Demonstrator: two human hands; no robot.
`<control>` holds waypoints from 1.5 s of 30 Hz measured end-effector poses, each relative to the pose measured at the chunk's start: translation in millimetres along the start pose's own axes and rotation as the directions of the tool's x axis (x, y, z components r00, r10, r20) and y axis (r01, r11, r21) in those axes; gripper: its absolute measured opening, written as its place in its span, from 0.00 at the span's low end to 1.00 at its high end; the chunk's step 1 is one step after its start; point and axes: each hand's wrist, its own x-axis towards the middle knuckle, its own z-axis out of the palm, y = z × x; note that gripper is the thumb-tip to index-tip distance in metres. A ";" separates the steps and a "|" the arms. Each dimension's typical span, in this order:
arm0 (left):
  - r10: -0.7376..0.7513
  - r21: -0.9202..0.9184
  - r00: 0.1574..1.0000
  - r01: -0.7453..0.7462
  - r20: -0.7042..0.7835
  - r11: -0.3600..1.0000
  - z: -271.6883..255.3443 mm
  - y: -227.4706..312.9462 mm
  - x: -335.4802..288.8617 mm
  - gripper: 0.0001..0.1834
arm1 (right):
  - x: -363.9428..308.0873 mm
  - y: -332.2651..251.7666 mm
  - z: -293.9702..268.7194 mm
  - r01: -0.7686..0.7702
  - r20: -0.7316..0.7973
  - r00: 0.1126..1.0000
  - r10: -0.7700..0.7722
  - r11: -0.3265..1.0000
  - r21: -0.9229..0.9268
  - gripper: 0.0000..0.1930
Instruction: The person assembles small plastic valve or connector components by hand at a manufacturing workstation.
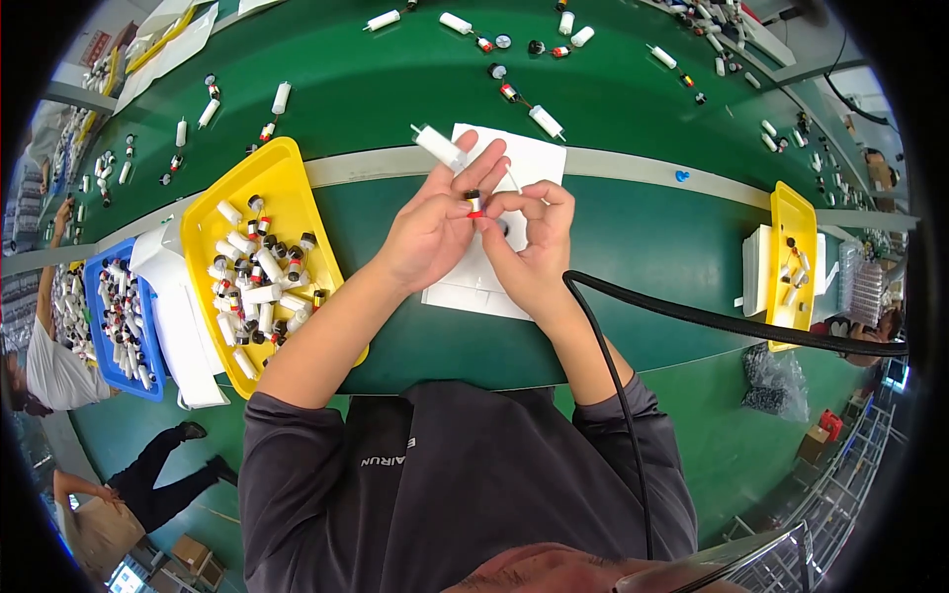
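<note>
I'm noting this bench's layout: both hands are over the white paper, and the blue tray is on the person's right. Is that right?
Not quite: the head view shows the blue tray on the person's left, beyond the larger yellow tray. The left hand and right hand are indeed over the white paper.

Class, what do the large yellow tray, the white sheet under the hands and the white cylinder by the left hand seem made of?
Large yellow tray: probably moulded plastic, slightly glossy; rounded corners, uniform colour.
White sheet: likely paper, matte; thin with straight edges.
White cylinder: perhaps smooth plastic; evenly pale surface, though painted metal is possible.
</note>
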 end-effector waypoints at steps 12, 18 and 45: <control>-0.036 0.303 0.986 0.085 -0.165 0.949 -3.9 -18.6 8.3 0.19 | 5.7 -14.6 -24.1 0.017 -0.020 0.999 -0.027 0.928 -0.373 0.23; 0.012 0.336 0.994 0.025 -0.109 0.942 -10.6 -20.5 11.8 0.19 | 2.1 -2.4 -20.5 0.061 -0.037 0.996 -0.076 0.947 -0.315 0.20; -0.079 0.507 0.996 0.089 -0.042 0.857 -1.3 -10.7 22.2 0.22 | 55.1 -14.5 -69.8 -0.588 0.283 0.790 0.544 0.802 0.099 0.06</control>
